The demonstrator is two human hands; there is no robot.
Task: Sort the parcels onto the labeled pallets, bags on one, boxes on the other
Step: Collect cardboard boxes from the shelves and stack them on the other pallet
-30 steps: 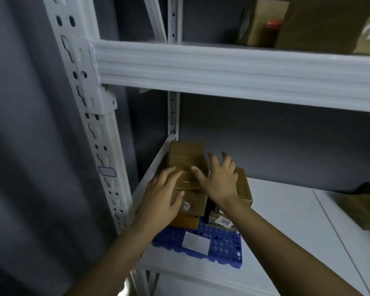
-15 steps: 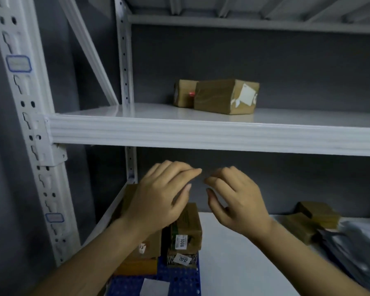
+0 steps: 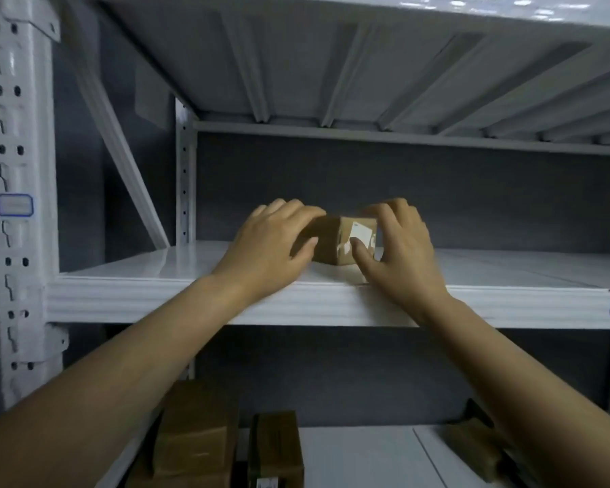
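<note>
Left hand (image 3: 268,248) and right hand (image 3: 398,255) clasp the box (image 3: 331,237) — stacked boxes (image 3: 198,438) below.

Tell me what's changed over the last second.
The left grip and right grip let go of the stacked boxes on the lower shelf and rose, empty, to the middle shelf. They now hold the labeled cardboard box there, one on each side. That box still sits on its shelf, and the stacked boxes stayed where they were.
</note>
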